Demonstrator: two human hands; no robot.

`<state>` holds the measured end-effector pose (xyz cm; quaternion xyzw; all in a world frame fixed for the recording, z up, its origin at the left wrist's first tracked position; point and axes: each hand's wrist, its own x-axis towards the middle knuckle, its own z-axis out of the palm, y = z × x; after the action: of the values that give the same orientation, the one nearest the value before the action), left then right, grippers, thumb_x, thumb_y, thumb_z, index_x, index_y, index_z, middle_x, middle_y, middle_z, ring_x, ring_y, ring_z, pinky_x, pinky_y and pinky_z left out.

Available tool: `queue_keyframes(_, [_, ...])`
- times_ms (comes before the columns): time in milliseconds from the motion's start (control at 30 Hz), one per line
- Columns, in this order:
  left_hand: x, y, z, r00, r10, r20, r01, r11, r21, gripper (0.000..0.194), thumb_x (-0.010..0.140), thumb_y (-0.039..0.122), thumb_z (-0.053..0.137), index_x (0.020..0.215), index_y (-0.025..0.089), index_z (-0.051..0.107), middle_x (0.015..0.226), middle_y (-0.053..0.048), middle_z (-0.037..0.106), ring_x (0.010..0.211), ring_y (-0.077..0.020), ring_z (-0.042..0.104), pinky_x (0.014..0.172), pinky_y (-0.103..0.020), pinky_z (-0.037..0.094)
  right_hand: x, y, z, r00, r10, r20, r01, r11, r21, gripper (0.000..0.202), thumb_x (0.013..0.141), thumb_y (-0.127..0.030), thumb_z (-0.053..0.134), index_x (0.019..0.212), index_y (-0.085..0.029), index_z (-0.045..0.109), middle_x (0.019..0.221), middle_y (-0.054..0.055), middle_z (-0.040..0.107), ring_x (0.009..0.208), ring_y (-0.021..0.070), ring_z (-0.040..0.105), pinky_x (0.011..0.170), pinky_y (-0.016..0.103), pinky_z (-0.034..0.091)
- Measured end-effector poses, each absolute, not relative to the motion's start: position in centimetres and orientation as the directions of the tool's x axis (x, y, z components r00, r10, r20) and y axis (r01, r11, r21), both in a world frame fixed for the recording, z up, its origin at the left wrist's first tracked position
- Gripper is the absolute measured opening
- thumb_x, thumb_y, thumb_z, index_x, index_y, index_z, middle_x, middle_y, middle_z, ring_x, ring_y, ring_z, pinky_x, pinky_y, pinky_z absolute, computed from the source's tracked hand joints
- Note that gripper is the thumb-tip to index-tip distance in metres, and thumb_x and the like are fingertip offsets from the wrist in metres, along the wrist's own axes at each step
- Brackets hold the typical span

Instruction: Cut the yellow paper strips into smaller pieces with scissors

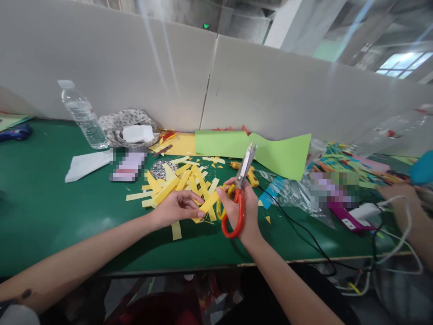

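Observation:
My left hand [177,207] is closed, its thumb and fingertips pinching one end of a yellow paper strip [209,203]. My right hand [245,210] holds scissors [239,212] with one red and one yellow handle loop; the blades point up and away, slightly apart. The thumb of my right hand also touches the strip's other end. Under and beyond my hands lies a loose pile of yellow paper strips [165,189]. A yellow glue gun [252,176] lies just behind the scissors.
Green paper sheets [280,155] stand along the grey partition [270,90]. At left are a water bottle [83,117], a patterned cloth pouch [126,115] and a phone [130,166]. At right lie plastic wrap [291,194], a power strip [350,219], cables and another person's hand [401,198].

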<state>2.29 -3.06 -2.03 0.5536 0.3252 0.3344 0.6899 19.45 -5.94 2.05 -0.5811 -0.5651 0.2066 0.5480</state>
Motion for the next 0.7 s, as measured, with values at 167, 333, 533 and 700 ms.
queue_keyframes(167, [2.3, -3.0, -1.9, 0.533, 0.834, -0.14, -0.111, 0.233, 0.966, 0.029, 0.059, 0.013, 0.077, 0.086, 0.016, 0.066, 0.071, 0.0, 0.071, 0.068, -0.0128, 0.068, 0.07, -0.025, 0.053, 20.6, -4.9, 1.9, 0.351, 0.857, 0.377, 0.392, 0.232, -0.89, 0.023, 0.067, -0.03, 0.066, 0.082, -0.022, 0.05, 0.068, -0.005, 0.056, 0.058, 0.0115, 0.055, 0.06, 0.028, 0.046])
queue_keyframes(333, [2.3, -2.8, -1.7, 0.516, 0.838, -0.177, -0.12, 0.275, 0.954, 0.032, 0.06, 0.015, 0.078, 0.089, 0.016, 0.066, 0.071, -0.002, 0.072, 0.07, -0.0154, 0.068, 0.069, -0.027, 0.054, 20.9, -4.1, 1.6, 0.361, 0.85, 0.384, 0.402, 0.23, -0.886, 0.024, 0.066, -0.031, 0.066, 0.083, -0.022, 0.052, 0.066, -0.005, 0.056, 0.058, 0.0121, 0.056, 0.062, 0.029, 0.047])
queue_keyframes(533, [1.8, -2.0, -2.3, 0.44, 0.885, -0.151, -0.179, 0.251, 0.951, 0.031, 0.06, 0.021, 0.079, 0.089, 0.017, 0.067, 0.075, -0.002, 0.072, 0.071, -0.0141, 0.067, 0.069, -0.026, 0.053, 21.2, -3.8, 1.6, 0.375, 0.841, 0.389, 0.358, 0.256, -0.898, 0.027, 0.063, -0.028, 0.068, 0.083, -0.022, 0.051, 0.068, -0.005, 0.056, 0.06, 0.012, 0.056, 0.064, 0.029, 0.048])
queue_keyframes(700, [0.9, -0.8, -1.9, 0.217, 0.974, -0.065, -0.344, 0.139, 0.929, 0.027, 0.063, 0.022, 0.077, 0.087, 0.017, 0.067, 0.082, -0.002, 0.071, 0.075, -0.0115, 0.065, 0.074, -0.023, 0.052, 21.1, -4.0, 2.2, 0.254, 0.923, 0.29, 0.24, 0.23, -0.943, 0.028, 0.06, -0.025, 0.068, 0.081, -0.022, 0.05, 0.066, -0.005, 0.056, 0.061, 0.0126, 0.058, 0.065, 0.03, 0.05])
